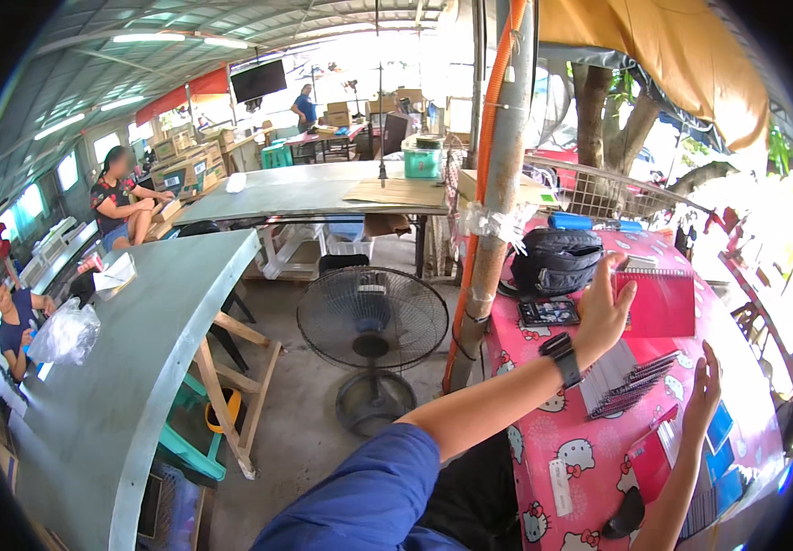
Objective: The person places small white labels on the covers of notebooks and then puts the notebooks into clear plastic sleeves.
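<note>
My left hand [604, 308], a dark watch [561, 359] on its wrist, reaches over the far part of the pink table. Its thumb and fingers are apart, beside the left edge of a red spiral notebook [661, 305]. Whether it touches the notebook I cannot tell. My right hand [704, 393] is raised above the table's right side, fingers stretched upward, with nothing seen in it. Between my arms lies a fanned stack of spiral notebooks [635, 386] with dark coils. Nearer me are a red notebook [651, 464] and blue-covered ones [723, 450], partly behind my right forearm.
A black backpack [557, 262], a phone [549, 312] and a black computer mouse [624, 514] sit on the patterned pink tablecloth [543, 459]. Left of it stand a metal post [497, 202], a floor fan [371, 321] and a long grey table [130, 367]. Other people sit farther left.
</note>
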The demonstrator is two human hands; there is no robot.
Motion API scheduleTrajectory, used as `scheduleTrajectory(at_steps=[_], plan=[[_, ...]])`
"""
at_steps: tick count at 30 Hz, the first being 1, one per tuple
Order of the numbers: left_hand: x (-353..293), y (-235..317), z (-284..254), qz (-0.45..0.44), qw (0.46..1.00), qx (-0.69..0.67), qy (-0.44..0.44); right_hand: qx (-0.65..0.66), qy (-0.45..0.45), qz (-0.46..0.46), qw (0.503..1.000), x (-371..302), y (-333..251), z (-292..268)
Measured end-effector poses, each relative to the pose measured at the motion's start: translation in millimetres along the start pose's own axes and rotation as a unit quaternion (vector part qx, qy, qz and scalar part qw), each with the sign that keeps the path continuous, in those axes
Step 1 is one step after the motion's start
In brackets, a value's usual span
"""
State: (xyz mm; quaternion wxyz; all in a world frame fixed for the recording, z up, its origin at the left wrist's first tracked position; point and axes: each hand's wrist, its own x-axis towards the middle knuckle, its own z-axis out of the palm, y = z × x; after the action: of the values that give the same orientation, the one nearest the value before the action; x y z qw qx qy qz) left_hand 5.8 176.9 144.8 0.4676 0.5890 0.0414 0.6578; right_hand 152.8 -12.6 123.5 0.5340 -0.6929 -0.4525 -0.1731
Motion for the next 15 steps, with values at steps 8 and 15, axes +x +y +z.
scheduleTrajectory(at_steps=[8, 15], plan=[[-26, -65, 24, -0.093, 0.881, 0.441, -0.148, -0.04, -0.042, 0.116, 0.991, 2, 95, 56], [-29, -102, 17, -0.134, 0.98, 0.097, -0.11, 0.101, 0.091, 0.127, 0.982, 18, 85, 94]])
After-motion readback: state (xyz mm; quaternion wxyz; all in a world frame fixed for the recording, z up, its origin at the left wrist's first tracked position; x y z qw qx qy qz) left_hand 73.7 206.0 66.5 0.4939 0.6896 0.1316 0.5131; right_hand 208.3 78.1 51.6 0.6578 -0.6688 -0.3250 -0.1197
